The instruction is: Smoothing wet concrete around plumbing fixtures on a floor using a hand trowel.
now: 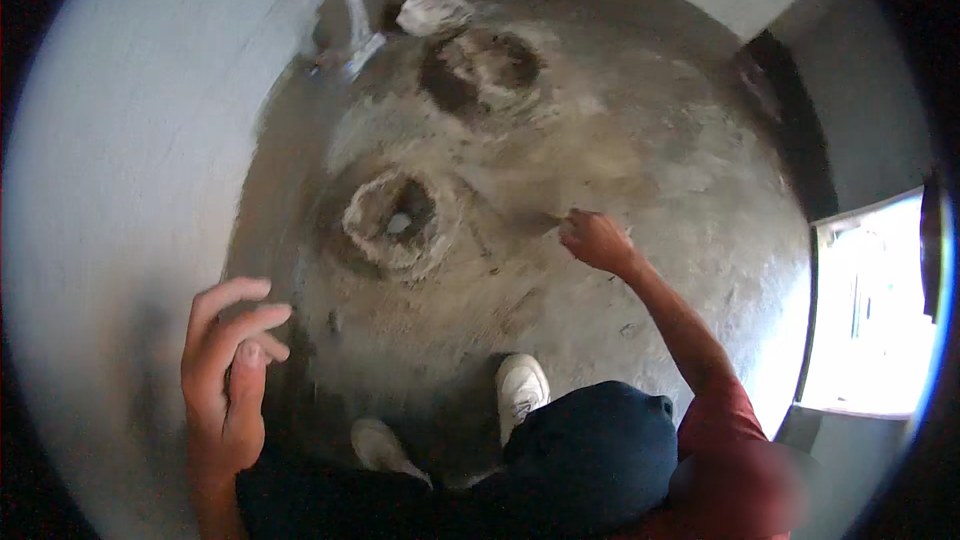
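My left hand (225, 375) is raised beside the white wall at the left, its fingers loosely bent and apart with nothing between them. Farther right, my right hand (597, 239) reaches down over the rough grey floor, fingers closed. From it a short light-coloured handle (553, 219) points left, running into a dark motion-blurred smear, so the kind of tool cannot be made out. Left of that hand lies a round hole (400, 223) with a raised, crumbly rim and a pale spot inside. A second, wider round pit (487, 72) lies beyond it.
A pale, rough lump (434, 15) sits behind the far pit. White pipes (352, 15) come down the wall at the far left. My white shoes (522, 388) stand on the floor (690, 160) in front of me. Bright light enters an opening (868, 305) at the right.
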{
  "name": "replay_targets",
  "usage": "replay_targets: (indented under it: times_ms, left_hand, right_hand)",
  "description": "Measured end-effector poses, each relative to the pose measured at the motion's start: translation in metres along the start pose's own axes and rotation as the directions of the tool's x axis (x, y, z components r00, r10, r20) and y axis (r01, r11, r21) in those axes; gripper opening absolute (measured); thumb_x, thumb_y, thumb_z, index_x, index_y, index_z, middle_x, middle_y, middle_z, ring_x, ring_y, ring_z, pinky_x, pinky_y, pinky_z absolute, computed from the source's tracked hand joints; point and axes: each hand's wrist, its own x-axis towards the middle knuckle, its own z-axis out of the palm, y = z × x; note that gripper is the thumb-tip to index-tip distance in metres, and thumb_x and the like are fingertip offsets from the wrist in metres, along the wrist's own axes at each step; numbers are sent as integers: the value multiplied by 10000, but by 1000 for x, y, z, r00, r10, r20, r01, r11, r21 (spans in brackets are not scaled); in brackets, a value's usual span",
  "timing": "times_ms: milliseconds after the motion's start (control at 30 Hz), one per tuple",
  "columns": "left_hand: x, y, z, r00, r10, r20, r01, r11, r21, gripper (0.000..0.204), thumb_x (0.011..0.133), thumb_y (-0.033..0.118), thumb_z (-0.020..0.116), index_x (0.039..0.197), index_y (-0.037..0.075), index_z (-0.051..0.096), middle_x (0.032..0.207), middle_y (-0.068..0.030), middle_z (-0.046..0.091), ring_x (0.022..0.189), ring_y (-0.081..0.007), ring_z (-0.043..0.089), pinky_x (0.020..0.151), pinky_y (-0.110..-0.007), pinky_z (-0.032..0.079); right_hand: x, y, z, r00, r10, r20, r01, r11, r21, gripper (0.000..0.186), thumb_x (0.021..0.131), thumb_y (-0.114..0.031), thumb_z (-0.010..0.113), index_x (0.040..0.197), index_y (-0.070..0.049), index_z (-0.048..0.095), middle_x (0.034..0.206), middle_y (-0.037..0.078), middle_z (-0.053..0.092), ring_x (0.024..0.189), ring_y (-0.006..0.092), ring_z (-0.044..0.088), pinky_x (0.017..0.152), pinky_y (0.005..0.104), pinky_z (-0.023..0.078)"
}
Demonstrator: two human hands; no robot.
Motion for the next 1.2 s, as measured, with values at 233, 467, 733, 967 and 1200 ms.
replay_targets:
  times_ms: [233,467,733,967,1200]
  left_hand:
    - [-9,7,-16,991,101,-85,-97,994,44,268,934,118,409,1055,-7,614,1141,-169,528,725,-157,555,657,-277,472]
    - [-18,4,-20,980,78,-182,-82,997,-12,319,928,186,376,1007,-9,616,1145,-158,550,710,-162,574,684,-293,456]
    - [-54,13,-43,990,28,-139,-27,1000,14,336,923,206,377,986,-16,621,1139,-190,543,689,-179,586,668,-310,472]
    - [-69,-6,-60,985,11,-175,-10,1000,10,346,923,219,373,982,-21,615,1135,-191,540,683,-189,588,662,-317,479]
    - [-81,-12,-69,986,30,-163,-40,997,-59,295,908,146,420,1023,-28,629,1147,-205,522,725,-193,581,651,-297,491]
  right_hand:
    - [-108,-89,-47,856,178,485,-441,741,506,279,872,-240,594,1031,-15,552,768,97,608,644,131,576,543,320,461]
    - [-110,-197,102,831,-495,255,342,815,468,436,874,-304,579,1165,6,484,937,201,617,819,284,635,693,407,486]
    - [-54,-293,180,964,-237,125,128,817,563,357,860,-276,584,1014,29,480,837,261,609,821,360,636,694,450,497]
    - [-20,-326,161,904,85,419,-400,510,761,336,860,-218,581,1038,40,463,650,144,578,522,260,617,517,402,514]
    - [7,-359,149,908,151,390,-418,380,825,413,859,-273,563,1011,93,445,662,155,584,502,236,615,468,387,514]
